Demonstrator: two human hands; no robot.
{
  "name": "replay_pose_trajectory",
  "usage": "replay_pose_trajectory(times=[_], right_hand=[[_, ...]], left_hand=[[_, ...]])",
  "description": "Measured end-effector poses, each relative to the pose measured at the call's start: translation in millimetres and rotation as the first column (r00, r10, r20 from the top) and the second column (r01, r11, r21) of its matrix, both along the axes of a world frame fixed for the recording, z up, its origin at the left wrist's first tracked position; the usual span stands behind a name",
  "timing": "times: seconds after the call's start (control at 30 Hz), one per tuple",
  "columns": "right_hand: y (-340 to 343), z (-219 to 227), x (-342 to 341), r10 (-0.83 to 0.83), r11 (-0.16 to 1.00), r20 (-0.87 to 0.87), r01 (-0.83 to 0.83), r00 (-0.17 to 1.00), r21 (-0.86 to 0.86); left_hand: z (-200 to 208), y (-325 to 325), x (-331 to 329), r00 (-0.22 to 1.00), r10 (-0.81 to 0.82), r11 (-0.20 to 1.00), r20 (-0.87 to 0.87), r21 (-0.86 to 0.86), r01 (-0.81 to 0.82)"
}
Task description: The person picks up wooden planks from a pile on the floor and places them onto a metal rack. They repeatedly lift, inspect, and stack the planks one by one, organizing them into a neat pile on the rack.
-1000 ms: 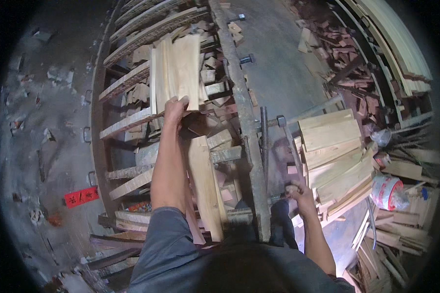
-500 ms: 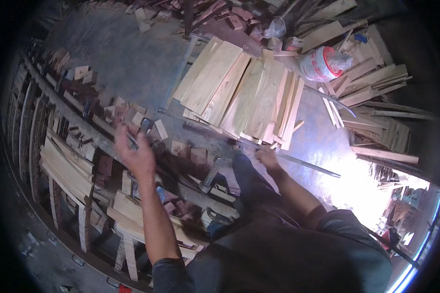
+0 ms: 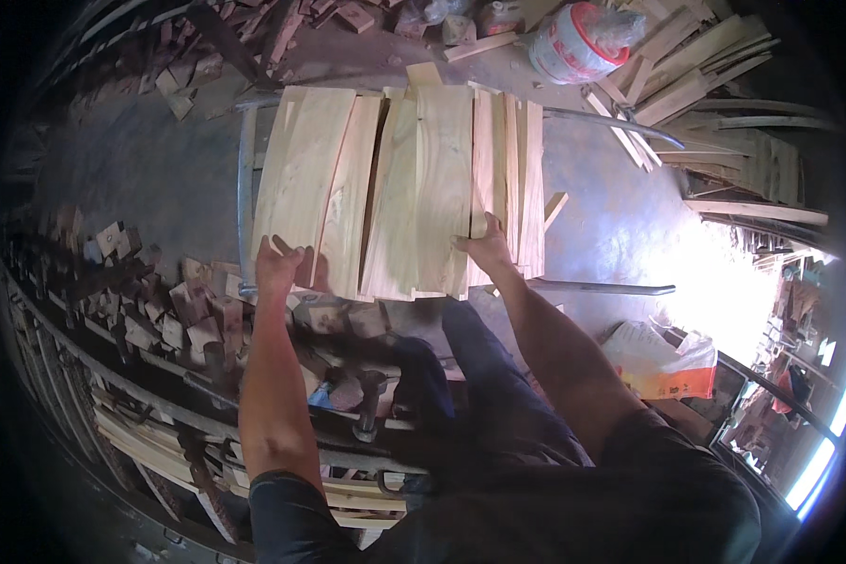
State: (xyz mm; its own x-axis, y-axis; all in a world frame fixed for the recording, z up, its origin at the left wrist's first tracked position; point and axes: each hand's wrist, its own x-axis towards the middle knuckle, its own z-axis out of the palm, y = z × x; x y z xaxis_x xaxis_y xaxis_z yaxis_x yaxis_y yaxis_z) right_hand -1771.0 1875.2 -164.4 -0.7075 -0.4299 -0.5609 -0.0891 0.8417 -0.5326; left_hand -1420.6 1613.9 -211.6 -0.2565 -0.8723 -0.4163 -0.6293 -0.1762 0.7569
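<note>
Pale wooden boards [image 3: 395, 188] lie side by side across a metal frame [image 3: 246, 188]. The left hand [image 3: 277, 268] grips the near end of one board, fingers curled under. The right hand [image 3: 487, 246] clasps another board's near edge.

The person wears a dark short-sleeved shirt and dark trousers, forearms bare.
</note>
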Motion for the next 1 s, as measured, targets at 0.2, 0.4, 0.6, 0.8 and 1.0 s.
replay_pose_trajectory(times=[0.2, 0.4, 0.6, 0.8, 1.0], right_hand=[[-31, 36, 6, 0.038, 0.940, -0.068, -0.012, 0.997, 0.340], [-52, 68, 47, -0.131, 0.957, 0.328, 0.206, 0.935, -0.205], [-71, 60, 63, -0.020, 0.996, 0.051, 0.024, 0.999, -0.085], [-19, 31, 83, 0.040, 0.931, 0.293, 0.070, 0.955, -0.358], [-18, 52, 69, 0.006, 0.731, 0.876, 0.596, 0.482, -0.333]], left_hand=[[34, -7, -38, 1.000, -0.003, 0.991, -0.027, 0.136, 0.006], [-26, 32, -34, 0.984, 0.166, 0.924, -0.071, 0.359, -0.130], [60, 55, -107, 0.882, -0.009, 0.975, 0.472, -0.191, 0.112], [81, 57, -128, 0.859, -0.082, 0.996, 0.505, 0.058, 0.061], [48, 54, -69, 0.847, 0.076, 0.996, 0.527, -0.082, -0.038]])
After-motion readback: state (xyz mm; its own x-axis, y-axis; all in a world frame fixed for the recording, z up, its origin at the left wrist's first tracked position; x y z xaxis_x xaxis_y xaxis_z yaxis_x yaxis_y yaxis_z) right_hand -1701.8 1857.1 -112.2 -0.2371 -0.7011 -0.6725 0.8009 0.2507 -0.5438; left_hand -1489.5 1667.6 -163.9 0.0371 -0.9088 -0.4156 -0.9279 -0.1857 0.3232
